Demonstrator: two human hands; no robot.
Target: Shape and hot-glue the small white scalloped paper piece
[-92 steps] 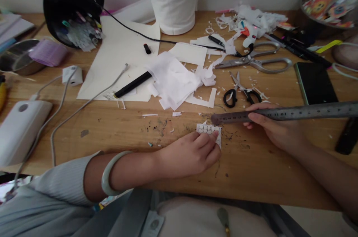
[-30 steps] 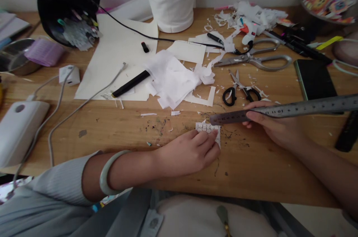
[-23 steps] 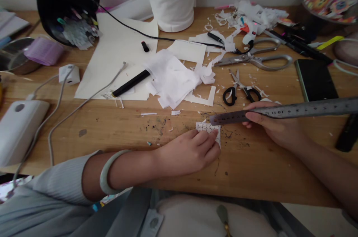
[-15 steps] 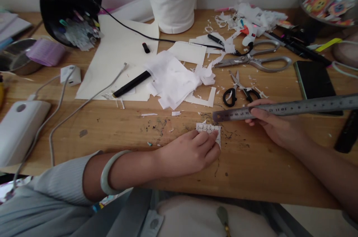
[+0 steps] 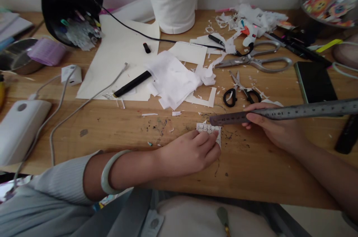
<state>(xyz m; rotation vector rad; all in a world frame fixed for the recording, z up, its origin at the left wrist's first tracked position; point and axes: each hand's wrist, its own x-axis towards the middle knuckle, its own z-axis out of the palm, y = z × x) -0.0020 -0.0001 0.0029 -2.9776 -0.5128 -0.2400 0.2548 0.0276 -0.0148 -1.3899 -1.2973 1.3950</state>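
Note:
My right hand (image 5: 270, 127) is wrapped round a metal ruler (image 5: 296, 112), which slants from the right edge towards the middle. The ruler's dark left end reaches the upper edge of a small paper piece (image 5: 207, 128) with rows of loops drawn on it; I cannot tell whether they touch. With bent fingers, my left hand (image 5: 192, 151) presses that paper to the wooden table and hides its lower left part. Small scissors (image 5: 239, 89) with black handles lie half apart beyond the ruler. Larger metal scissors (image 5: 257, 60) lie behind them.
Crumpled white paper (image 5: 175, 78) and a black marker (image 5: 132, 84) lie over a large cream sheet (image 5: 120, 50). A toilet paper roll (image 5: 173, 2) stands at the back, paper scraps (image 5: 257, 19) to its right. A phone (image 5: 316, 80) lies right; a power bank (image 5: 25, 130) with cables lies left.
My right hand has shifted slightly left, and the ruler's left end has come down closer to the small paper. My left hand stays in place.

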